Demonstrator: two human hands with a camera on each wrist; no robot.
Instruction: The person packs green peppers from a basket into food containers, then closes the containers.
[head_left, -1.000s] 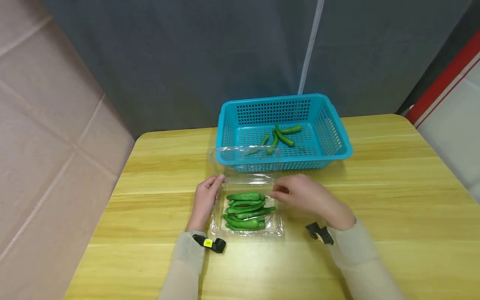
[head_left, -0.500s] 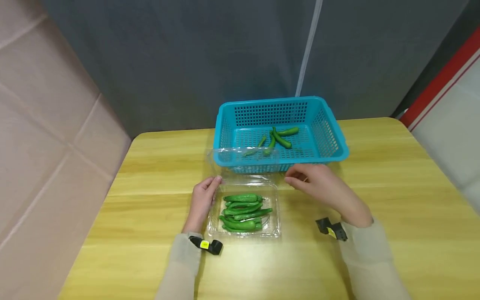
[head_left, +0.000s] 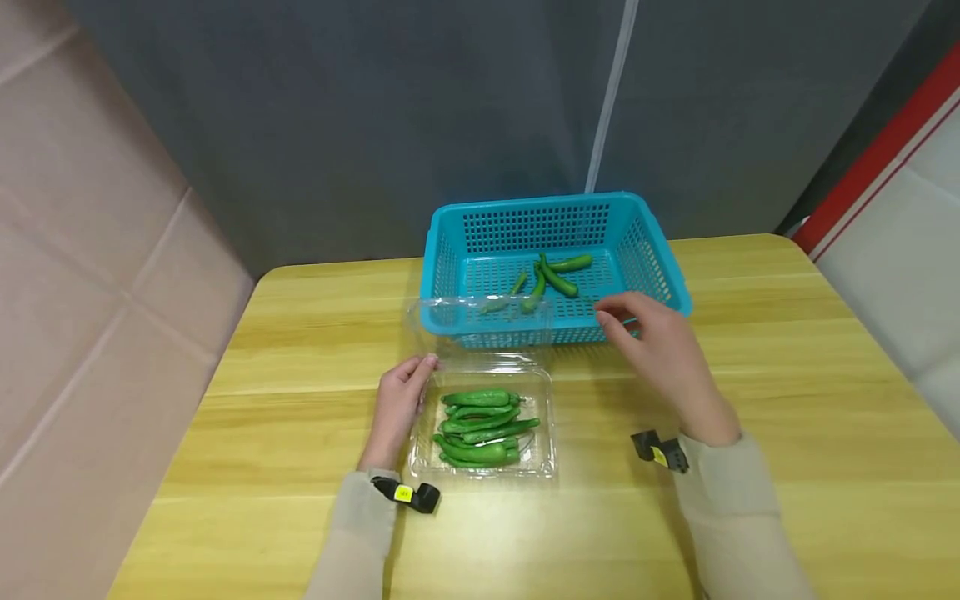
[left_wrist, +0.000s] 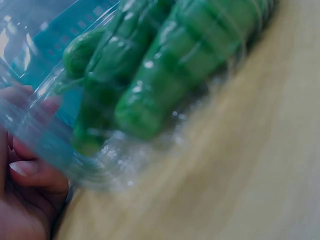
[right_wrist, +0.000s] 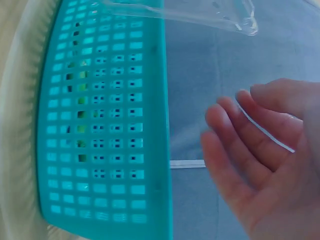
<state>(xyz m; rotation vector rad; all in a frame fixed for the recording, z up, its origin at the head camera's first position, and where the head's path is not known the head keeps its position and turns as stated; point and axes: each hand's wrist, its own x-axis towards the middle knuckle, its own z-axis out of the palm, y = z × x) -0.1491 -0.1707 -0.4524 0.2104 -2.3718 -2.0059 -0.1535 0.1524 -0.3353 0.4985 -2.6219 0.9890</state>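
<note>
A clear plastic clamshell box lies on the table with its lid raised at the back. Several green peppers are stacked crosswise inside it. My left hand pinches the box's left edge near the hinge, its fingers partly seen through the plastic in the left wrist view. Over the front right rim of the blue basket, my right hand hovers with loosely curved fingers and nothing between them. A few green peppers lie on the basket floor.
The basket stands at the back of the wooden table, against a dark grey curtain. The raised lid overlaps the basket's front left corner in the head view. A pale padded wall is at the left.
My right hand has moved from beside the box's right edge back and to the right, up to the basket's front rim. The left hand keeps its grip on the box.
</note>
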